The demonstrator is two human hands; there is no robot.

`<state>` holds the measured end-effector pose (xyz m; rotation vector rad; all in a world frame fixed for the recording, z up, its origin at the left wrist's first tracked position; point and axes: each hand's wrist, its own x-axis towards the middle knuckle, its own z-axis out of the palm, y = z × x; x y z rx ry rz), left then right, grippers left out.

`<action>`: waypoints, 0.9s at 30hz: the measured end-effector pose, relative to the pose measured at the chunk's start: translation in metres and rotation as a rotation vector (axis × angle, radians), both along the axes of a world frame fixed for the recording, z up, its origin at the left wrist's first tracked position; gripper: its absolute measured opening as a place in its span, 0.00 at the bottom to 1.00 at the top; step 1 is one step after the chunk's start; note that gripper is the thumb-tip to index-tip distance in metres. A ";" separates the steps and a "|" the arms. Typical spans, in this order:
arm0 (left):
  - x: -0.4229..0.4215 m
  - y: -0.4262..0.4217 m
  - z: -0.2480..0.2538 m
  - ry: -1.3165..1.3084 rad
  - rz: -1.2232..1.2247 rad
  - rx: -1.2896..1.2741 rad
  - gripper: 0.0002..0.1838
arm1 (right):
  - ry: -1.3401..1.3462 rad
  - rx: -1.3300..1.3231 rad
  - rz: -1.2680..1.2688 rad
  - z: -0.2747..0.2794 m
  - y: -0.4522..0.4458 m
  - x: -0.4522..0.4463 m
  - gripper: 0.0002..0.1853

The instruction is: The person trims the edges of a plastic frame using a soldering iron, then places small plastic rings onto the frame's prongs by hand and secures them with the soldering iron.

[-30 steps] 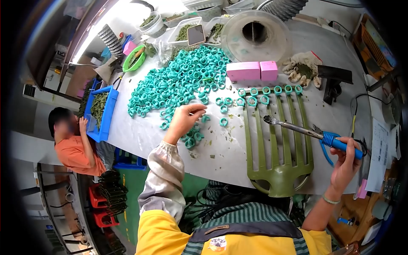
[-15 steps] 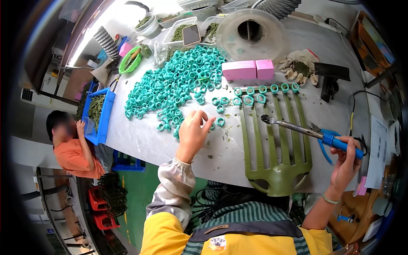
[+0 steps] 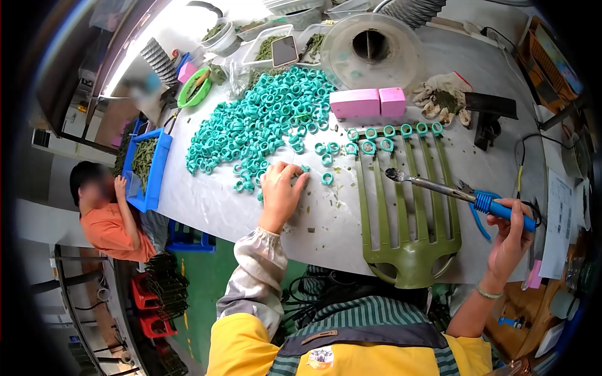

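My left hand [image 3: 280, 195] rests low over the table by the near edge of a heap of teal plastic rings [image 3: 251, 119]. Its thumb and fingers are pinched together at a single teal ring [image 3: 305, 168], mostly covered by the fingertips. In my right hand [image 3: 509, 241] is a blue-handled soldering iron [image 3: 461, 193], its dark spoon-like tip pointing left above a green slotted plastic piece [image 3: 411, 254]. Several teal rings [image 3: 389, 131] line the far ends of that piece's long prongs. A few loose rings [image 3: 327, 178] lie between the heap and the prongs.
Pink blocks [image 3: 354, 103], a soiled glove [image 3: 442, 100] and a black stand [image 3: 486, 119] sit behind the green piece. Blue-handled pliers [image 3: 480, 219] lie right. A clear funnel-like cover [image 3: 335, 59] stands at the back. Another person [image 3: 116, 219] sits left by a blue tray [image 3: 147, 194].
My left hand has shifted slightly left and down, its fingers closing, and a ring now shows at the fingertips. My right hand and the soldering iron have barely moved.
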<state>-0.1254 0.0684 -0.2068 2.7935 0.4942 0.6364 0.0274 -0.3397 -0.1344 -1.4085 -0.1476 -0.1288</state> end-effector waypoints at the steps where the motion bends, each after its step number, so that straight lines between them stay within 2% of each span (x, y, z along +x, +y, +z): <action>1: 0.002 0.001 -0.001 -0.034 -0.018 0.043 0.07 | -0.005 -0.001 -0.003 -0.001 -0.001 0.001 0.13; 4: 0.010 0.001 0.010 -0.055 0.025 -0.368 0.07 | 0.001 0.017 -0.009 0.002 -0.003 0.000 0.13; 5: 0.014 -0.003 0.017 -0.024 0.042 -0.577 0.08 | -0.003 0.020 -0.021 0.003 -0.005 0.001 0.13; 6: 0.024 -0.016 0.029 -0.127 0.014 -0.795 0.09 | -0.007 0.023 -0.030 0.003 -0.006 0.002 0.12; 8: 0.040 -0.034 0.050 -0.062 -0.134 -0.900 0.13 | -0.017 0.022 -0.043 0.001 -0.008 0.006 0.12; 9: 0.050 -0.044 0.063 0.075 -0.212 -0.839 0.18 | -0.023 0.015 -0.052 0.000 -0.010 0.008 0.12; 12: 0.086 -0.073 0.067 0.096 -0.399 -0.836 0.16 | -0.037 0.000 -0.082 -0.004 -0.012 0.015 0.12; 15: 0.116 -0.091 0.056 0.073 -0.498 -0.697 0.17 | -0.056 -0.029 -0.089 -0.005 -0.011 0.021 0.13; 18: 0.138 -0.102 0.041 0.029 -0.526 -0.366 0.18 | -0.062 -0.018 -0.064 -0.008 -0.007 0.025 0.13; 19: 0.144 -0.106 0.034 -0.056 -0.549 -0.248 0.18 | -0.059 -0.021 -0.065 -0.012 -0.005 0.027 0.14; 27: 0.165 -0.109 0.019 -0.021 -0.627 -0.151 0.17 | -0.008 0.021 -0.034 -0.027 0.010 0.035 0.13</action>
